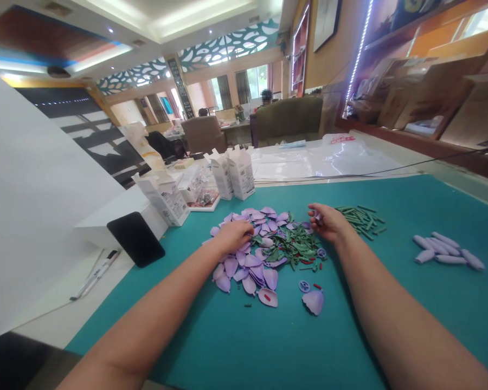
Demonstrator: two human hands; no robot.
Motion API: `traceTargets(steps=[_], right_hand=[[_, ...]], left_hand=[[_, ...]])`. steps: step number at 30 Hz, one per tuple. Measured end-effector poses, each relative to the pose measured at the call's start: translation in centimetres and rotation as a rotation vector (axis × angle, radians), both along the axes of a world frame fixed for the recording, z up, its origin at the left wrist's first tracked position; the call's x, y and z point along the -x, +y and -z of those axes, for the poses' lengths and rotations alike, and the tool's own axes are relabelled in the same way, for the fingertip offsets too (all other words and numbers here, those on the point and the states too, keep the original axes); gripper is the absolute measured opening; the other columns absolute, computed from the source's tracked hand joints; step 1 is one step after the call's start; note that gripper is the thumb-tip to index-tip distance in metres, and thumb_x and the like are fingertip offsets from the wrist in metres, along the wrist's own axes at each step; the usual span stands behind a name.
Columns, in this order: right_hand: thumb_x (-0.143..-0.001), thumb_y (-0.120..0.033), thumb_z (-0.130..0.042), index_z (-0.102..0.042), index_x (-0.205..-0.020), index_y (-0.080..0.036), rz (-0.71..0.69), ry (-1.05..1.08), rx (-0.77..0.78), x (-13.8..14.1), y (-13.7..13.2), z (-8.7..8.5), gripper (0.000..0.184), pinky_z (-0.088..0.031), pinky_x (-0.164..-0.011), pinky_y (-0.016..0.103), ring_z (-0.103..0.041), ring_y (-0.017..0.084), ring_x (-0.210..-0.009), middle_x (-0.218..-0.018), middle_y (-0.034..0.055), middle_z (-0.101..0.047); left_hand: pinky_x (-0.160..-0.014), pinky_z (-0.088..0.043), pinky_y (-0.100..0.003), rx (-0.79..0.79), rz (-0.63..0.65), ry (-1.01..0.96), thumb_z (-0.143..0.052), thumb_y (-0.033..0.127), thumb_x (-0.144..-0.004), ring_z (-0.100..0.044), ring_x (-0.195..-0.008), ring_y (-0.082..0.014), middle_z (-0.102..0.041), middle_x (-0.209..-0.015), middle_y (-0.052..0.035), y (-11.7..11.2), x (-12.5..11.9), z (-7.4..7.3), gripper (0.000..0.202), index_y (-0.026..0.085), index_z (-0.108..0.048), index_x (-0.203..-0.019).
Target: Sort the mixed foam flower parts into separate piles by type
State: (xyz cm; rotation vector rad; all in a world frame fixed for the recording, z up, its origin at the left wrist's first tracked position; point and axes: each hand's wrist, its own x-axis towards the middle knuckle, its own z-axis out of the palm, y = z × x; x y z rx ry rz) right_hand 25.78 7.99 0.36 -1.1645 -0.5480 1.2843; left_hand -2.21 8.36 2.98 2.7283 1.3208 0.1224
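Note:
My left hand (236,236) reaches into a pile of purple plastic petals (252,261), its fingers curled and pressed together. Whatever lies under those fingertips is hidden. Just right of the pile, my right hand (330,223) is raised with bent fingers closed round a small purple petal (318,218), mostly covered by the fingers. Between the hands spread green plastic leaf pieces (299,244), mixed with small red pegs (307,262) and purple spoked rings (304,286). Nearer me, a single scalloped purple petal (313,302) lies apart on the green mat (284,346).
Green sticks (360,219) lie beyond my right wrist, and purple tapered tubes (447,250) sit farther right. White cartons (241,173) stand behind the pile. At left, a black phone-like slab (135,238) leans on a white box (106,221), near pens (95,275).

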Motion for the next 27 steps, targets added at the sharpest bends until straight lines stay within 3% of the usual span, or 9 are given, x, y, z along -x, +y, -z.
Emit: traceTargets(steps=[5, 7, 11, 13, 17, 22, 27], right_hand=[[-0.079, -0.016, -0.06, -0.06, -0.077, -0.017, 0.007, -0.015, 0.008, -0.1, 0.2, 0.2, 0.002, -0.04, -0.032, 0.015, -0.049, 0.007, -0.038, -0.055, -0.002, -0.058], [-0.079, -0.015, -0.06, -0.06, -0.077, -0.017, 0.01, -0.017, 0.013, -0.2, 0.2, 0.3, 0.003, -0.04, -0.032, 0.015, -0.05, 0.007, -0.038, -0.055, -0.0022, -0.058], [-0.078, -0.015, -0.061, -0.059, -0.077, -0.017, 0.013, -0.027, 0.021, -0.4, 0.3, 0.6, 0.004, -0.041, -0.033, 0.015, -0.05, 0.007, -0.038, -0.055, -0.0024, -0.058], [-0.078, -0.015, -0.062, -0.059, -0.077, -0.017, 0.016, -0.034, 0.021, -0.4, 0.3, 0.8, 0.004, -0.04, -0.033, 0.015, -0.049, 0.007, -0.038, -0.055, -0.0023, -0.058], [-0.078, -0.016, -0.062, -0.06, -0.077, -0.017, 0.014, -0.049, 0.016, -0.3, 0.3, 1.0, 0.003, -0.04, -0.033, 0.016, -0.05, 0.007, -0.038, -0.056, -0.0022, -0.058], [-0.077, -0.016, -0.063, -0.059, -0.077, -0.017, 0.004, -0.049, 0.008, -0.4, 0.5, 1.2, 0.004, -0.04, -0.034, 0.016, -0.05, 0.007, -0.039, -0.056, -0.0021, -0.058], [-0.077, -0.016, -0.062, -0.06, -0.078, -0.017, -0.003, -0.051, 0.01, -0.5, 0.6, 1.2, 0.003, -0.041, -0.034, 0.017, -0.05, 0.007, -0.039, -0.057, -0.0017, -0.059]], left_hand=[[-0.078, -0.046, -0.027, -0.021, -0.107, -0.069, -0.047, 0.019, -0.085, -0.061, -0.089, -0.0174, -0.069, -0.097, -0.0029, 0.8, 1.4, -0.7, 0.025, 0.021, -0.065, -0.102], [-0.082, -0.046, -0.027, -0.029, -0.09, -0.083, -0.05, 0.019, -0.085, -0.06, -0.095, -0.0178, -0.067, -0.103, -0.0036, 0.5, 1.3, -1.0, 0.026, 0.021, -0.064, -0.107], [-0.089, -0.043, -0.032, -0.08, 0.074, 0.01, -0.058, 0.028, -0.084, -0.056, -0.102, -0.0214, -0.064, -0.103, -0.006, -0.8, -0.7, -0.9, 0.019, 0.022, -0.069, -0.099], [-0.087, -0.042, -0.037, -0.112, 0.077, 0.088, -0.06, 0.035, -0.084, -0.054, -0.101, -0.0245, -0.061, -0.101, -0.0073, -1.5, -2.1, -0.5, 0.021, 0.022, -0.069, -0.098], [-0.082, -0.041, -0.036, -0.103, 0.044, 0.125, -0.062, 0.031, -0.081, -0.053, -0.098, -0.0248, -0.059, -0.099, -0.0072, -1.8, -3.4, 0.0, 0.016, 0.02, -0.067, -0.092], [-0.077, -0.041, -0.029, -0.008, 0.042, -0.036, -0.064, 0.029, -0.08, -0.054, -0.088, -0.0189, -0.058, -0.087, -0.0042, -0.7, -2.1, -0.8, 0.012, 0.018, -0.063, -0.077], [-0.075, -0.042, -0.027, -0.019, -0.01, -0.078, -0.06, 0.026, -0.081, -0.055, -0.085, -0.0169, -0.057, -0.085, -0.0033, -0.2, -0.5, -2.1, 0.012, 0.017, -0.061, -0.075]])
